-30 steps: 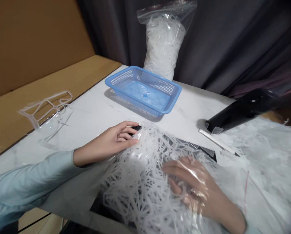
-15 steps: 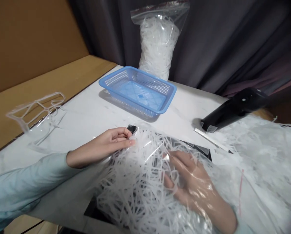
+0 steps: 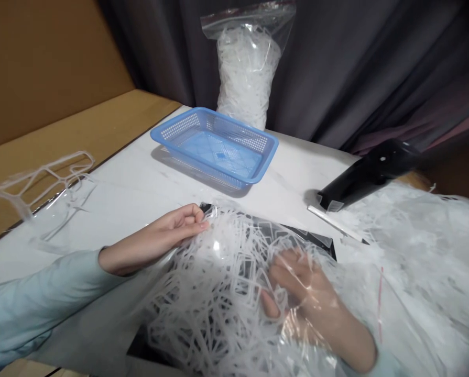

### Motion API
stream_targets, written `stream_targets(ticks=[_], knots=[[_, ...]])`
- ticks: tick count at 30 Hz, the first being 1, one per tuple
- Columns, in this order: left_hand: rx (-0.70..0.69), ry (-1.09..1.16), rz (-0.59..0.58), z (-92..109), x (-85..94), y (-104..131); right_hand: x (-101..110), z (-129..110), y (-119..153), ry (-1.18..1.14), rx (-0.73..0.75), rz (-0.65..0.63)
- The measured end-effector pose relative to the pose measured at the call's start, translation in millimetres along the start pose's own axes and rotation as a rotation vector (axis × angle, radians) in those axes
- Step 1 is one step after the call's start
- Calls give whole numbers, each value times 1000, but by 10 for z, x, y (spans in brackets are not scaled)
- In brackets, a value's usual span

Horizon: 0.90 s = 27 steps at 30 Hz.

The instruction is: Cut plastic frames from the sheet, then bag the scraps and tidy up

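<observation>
A large clear plastic bag (image 3: 234,238) lies across a dark flat surface at the front of the table, filled with thin white plastic frame-like pieces (image 3: 203,309). At its far left corner my left hand (image 3: 183,222) pinches the bag's edge between thumb and curled fingers. Through the film I see my right hand (image 3: 307,285) inside the bag, its fingers curled among the white pieces, some of them around and over the fingertips. Exactly which pieces it grips is blurred by the film.
Behind the bag stands a blue plastic basket (image 3: 159,131), with an upright zip bag of white pieces (image 3: 248,73) beyond it. To the right are a black cylinder-like object (image 3: 363,173), a white pen (image 3: 332,222) and a heap of clear plastic (image 3: 431,246). A white frame (image 3: 49,173) lies left.
My right hand's fingers have curled in more among the white pieces. The left hand keeps its pinch on the bag. The whole view has shifted slightly.
</observation>
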<state>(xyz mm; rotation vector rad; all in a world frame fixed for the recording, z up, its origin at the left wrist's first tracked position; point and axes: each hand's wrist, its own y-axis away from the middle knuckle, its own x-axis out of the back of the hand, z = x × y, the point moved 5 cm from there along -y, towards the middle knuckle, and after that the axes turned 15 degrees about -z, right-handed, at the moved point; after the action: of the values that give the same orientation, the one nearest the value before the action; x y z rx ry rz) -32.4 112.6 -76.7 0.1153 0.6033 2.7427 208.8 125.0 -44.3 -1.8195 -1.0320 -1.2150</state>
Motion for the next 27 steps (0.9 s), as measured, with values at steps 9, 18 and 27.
stream_targets(ticks=[9, 18, 27], knots=[[-52, 165, 49, 4, 37, 10, 68, -58, 23, -43, 14, 60], [-126, 216, 132, 75, 51, 43, 172, -119, 127, 40, 80, 63], [-148, 192, 184, 103, 52, 94, 176, -153, 148, 202, 204, 46]])
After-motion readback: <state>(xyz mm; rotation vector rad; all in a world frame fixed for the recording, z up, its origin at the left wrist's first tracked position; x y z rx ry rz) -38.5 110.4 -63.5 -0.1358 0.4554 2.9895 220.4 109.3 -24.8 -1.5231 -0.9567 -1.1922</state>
